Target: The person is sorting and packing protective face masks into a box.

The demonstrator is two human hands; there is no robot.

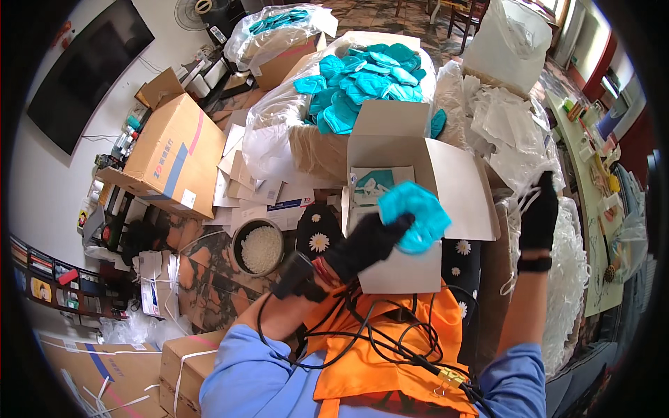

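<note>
My left hand (373, 245), in a black glove, is closed on the edge of a teal face mask (416, 216), slightly blurred. The mask is over an open white carton (401, 268) on my lap. Inside the carton lie a teal piece and white strips, partly hidden by the mask. To the right, my right hand (540, 216), also black-gloved, is raised with its fingers together around thin white strands (527, 200). Beneath that hand a clear plastic bag (568, 299) bulges with whitish, stringy material.
Ahead stands a plastic-lined box (279, 139) heaped with teal masks (369, 83). Another lined box (512, 129) is at right. Brown cartons (178, 153) and a pot of white pellets (260, 249) are at left. Black cables (369, 334) cross my orange apron (397, 362).
</note>
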